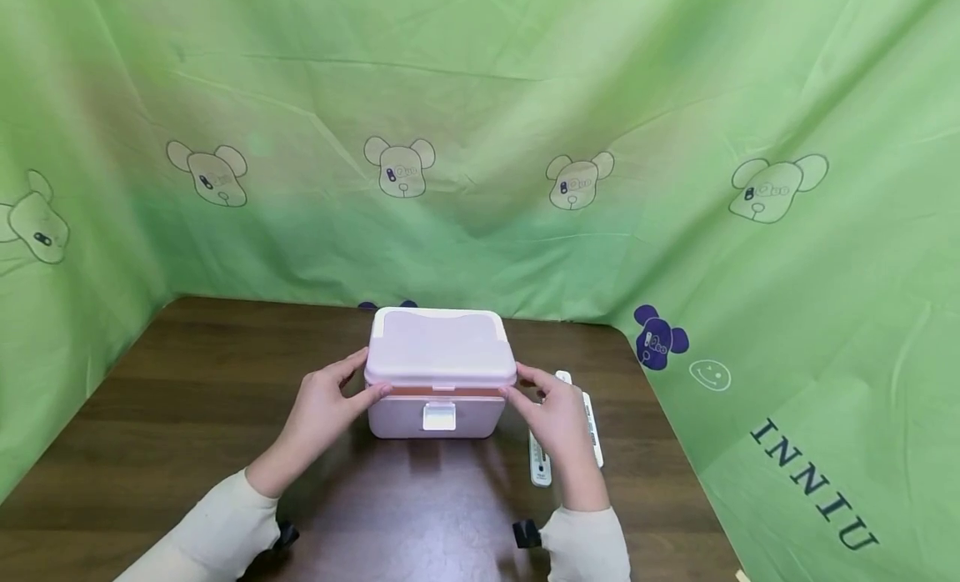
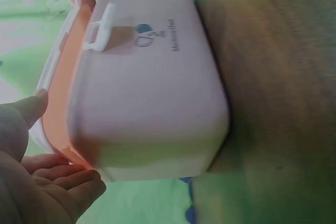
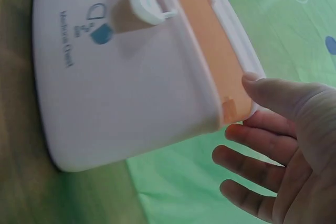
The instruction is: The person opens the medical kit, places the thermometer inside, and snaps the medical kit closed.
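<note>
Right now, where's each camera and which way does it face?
Head: on the head, looking forward and down at the box; left hand, right hand, sleeves show.
Left wrist: worn there, facing the box's front; left hand near, right hand beyond.
Right wrist: worn there, facing that front too; only the right hand.
Both wrist views share the latch.

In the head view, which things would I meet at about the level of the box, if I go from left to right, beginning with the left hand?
Left hand, box, right hand, dark bear print, smiling face print, printed letters.
</note>
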### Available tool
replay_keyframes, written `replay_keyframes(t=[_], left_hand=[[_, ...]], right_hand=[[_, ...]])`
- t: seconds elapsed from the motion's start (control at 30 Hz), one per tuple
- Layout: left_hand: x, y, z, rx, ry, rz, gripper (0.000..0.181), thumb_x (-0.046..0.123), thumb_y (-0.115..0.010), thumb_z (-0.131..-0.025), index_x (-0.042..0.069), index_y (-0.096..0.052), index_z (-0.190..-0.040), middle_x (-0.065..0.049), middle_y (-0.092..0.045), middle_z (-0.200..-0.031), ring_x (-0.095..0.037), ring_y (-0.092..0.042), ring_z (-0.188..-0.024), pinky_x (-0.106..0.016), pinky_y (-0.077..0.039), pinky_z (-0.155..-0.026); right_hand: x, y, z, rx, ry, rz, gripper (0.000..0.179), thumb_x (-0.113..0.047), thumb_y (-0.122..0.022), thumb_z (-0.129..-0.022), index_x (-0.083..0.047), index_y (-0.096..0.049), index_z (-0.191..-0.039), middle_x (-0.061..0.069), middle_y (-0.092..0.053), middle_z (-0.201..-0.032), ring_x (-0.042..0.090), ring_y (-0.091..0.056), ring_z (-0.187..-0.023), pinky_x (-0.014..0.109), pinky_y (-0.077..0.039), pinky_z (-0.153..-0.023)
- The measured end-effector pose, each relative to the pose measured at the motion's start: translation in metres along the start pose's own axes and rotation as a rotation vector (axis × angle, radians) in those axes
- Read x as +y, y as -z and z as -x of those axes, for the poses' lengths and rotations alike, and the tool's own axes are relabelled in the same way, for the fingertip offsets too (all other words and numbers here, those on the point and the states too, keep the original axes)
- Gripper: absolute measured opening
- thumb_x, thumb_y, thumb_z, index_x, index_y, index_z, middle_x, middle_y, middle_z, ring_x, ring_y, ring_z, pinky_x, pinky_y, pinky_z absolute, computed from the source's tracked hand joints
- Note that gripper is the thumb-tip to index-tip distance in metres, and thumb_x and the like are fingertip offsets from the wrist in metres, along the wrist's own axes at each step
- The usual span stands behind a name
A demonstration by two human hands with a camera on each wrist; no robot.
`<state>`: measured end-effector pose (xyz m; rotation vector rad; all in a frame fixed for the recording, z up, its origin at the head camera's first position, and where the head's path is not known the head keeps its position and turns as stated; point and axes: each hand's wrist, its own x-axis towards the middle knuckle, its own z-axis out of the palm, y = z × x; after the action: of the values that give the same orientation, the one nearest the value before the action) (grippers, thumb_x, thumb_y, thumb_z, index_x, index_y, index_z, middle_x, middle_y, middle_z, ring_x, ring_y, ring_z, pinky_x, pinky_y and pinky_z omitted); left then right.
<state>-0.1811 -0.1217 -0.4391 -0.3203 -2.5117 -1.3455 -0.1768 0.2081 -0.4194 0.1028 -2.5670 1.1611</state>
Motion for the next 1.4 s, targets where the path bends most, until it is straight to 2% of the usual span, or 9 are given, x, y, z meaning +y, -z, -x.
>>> replay_keyframes(t=[0.27, 0.37, 0.5, 0.7, 0.97, 1.07, 1.2, 1.27, 1.4], left_hand=[[0.018, 0.012, -0.023, 0.045, 0.031, 0.031, 0.067, 0.048, -0.08, -0.087, 0.007, -0.066, -0.137, -0.013, -0.07, -0.13, -0.03, -0.07, -0.114, -0.048, -0.058, -0.092], [0.023, 0.016, -0.033, 0.061, 0.03, 0.025, 0.059, 0.04, -0.081, -0.089, 0.007, -0.067, -0.136, -0.015, -0.071, -0.128, -0.032, -0.071, -0.111, -0.048, -0.059, -0.09], [0.027, 0.019, -0.047, 0.066, 0.03, 0.021, 0.052, 0.029, -0.08, -0.091, 0.005, -0.067, -0.135, -0.017, -0.071, -0.127, -0.035, -0.07, -0.113, -0.048, -0.059, -0.092], [0.027, 0.021, -0.067, 0.102, -0.012, 0.037, 0.044, 0.022, -0.077, -0.093, 0.007, -0.069, -0.134, -0.013, -0.073, -0.125, -0.03, -0.07, -0.116, -0.045, -0.058, -0.094], [0.023, 0.018, -0.085, 0.116, -0.026, 0.094, 0.056, 0.015, -0.081, -0.089, 0.006, -0.062, -0.141, -0.014, -0.066, -0.137, -0.028, -0.064, -0.127, -0.042, -0.055, -0.101], [0.019, 0.015, -0.09, 0.126, -0.026, 0.116, 0.059, 0.012, -0.083, -0.087, 0.004, -0.062, -0.141, -0.015, -0.065, -0.136, -0.03, -0.063, -0.127, -0.042, -0.054, -0.103], [0.013, 0.011, -0.096, 0.125, -0.027, 0.146, 0.06, 0.01, -0.084, -0.086, 0.004, -0.061, -0.142, -0.016, -0.063, -0.137, -0.032, -0.062, -0.127, -0.042, -0.052, -0.105], [0.009, 0.009, -0.099, 0.113, -0.021, 0.155, 0.061, 0.01, -0.083, -0.086, 0.004, -0.06, -0.143, -0.016, -0.062, -0.138, -0.032, -0.061, -0.128, -0.042, -0.051, -0.106], [0.001, 0.006, -0.105, 0.076, -0.004, 0.16, 0.063, 0.01, -0.082, -0.088, 0.004, -0.057, -0.146, -0.017, -0.059, -0.142, -0.033, -0.059, -0.13, -0.044, -0.049, -0.109]], right_hand=[[-0.017, 0.008, -0.02, 0.093, 0.018, -0.133, 0.036, -0.03, -0.082, -0.089, -0.014, -0.077, -0.122, 0.004, -0.079, -0.104, 0.021, -0.074, -0.091, 0.022, -0.055, -0.074], [-0.022, 0.006, -0.028, 0.13, 0.025, -0.208, 0.037, -0.03, -0.081, -0.09, -0.012, -0.076, -0.122, 0.006, -0.078, -0.107, 0.021, -0.074, -0.093, 0.025, -0.058, -0.079], [-0.023, 0.002, -0.041, 0.145, 0.024, -0.292, 0.042, -0.026, -0.08, -0.091, -0.01, -0.072, -0.129, 0.011, -0.075, -0.117, 0.026, -0.072, -0.107, 0.041, -0.058, -0.094], [-0.026, -0.002, -0.062, 0.134, 0.051, -0.332, 0.046, -0.024, -0.078, -0.094, -0.014, -0.067, -0.137, 0.005, -0.071, -0.131, 0.028, -0.068, -0.117, 0.043, -0.055, -0.099], [-0.023, -0.01, -0.087, 0.107, 0.102, -0.276, 0.06, -0.016, -0.076, -0.094, -0.02, -0.055, -0.15, 0.002, -0.065, -0.141, 0.031, -0.064, -0.116, 0.045, -0.055, -0.095], [-0.018, -0.018, -0.094, 0.08, 0.106, -0.148, 0.069, -0.02, -0.074, -0.095, -0.022, -0.044, -0.157, 0.001, -0.061, -0.146, 0.031, -0.06, -0.122, 0.048, -0.052, -0.099], [-0.013, -0.028, -0.1, -0.001, 0.086, 0.036, 0.086, -0.027, -0.072, -0.096, -0.03, -0.021, -0.165, -0.001, -0.052, -0.155, 0.032, -0.055, -0.133, 0.053, -0.045, -0.109], [-0.011, -0.031, -0.103, -0.033, 0.071, 0.069, 0.091, -0.027, -0.072, -0.095, -0.032, -0.015, -0.166, 0.001, -0.049, -0.157, 0.033, -0.053, -0.135, 0.055, -0.043, -0.111], [-0.009, -0.031, -0.109, -0.068, 0.056, 0.091, 0.096, -0.024, -0.076, -0.093, -0.033, -0.014, -0.166, 0.008, -0.051, -0.155, 0.038, -0.052, -0.137, 0.057, -0.042, -0.112]])
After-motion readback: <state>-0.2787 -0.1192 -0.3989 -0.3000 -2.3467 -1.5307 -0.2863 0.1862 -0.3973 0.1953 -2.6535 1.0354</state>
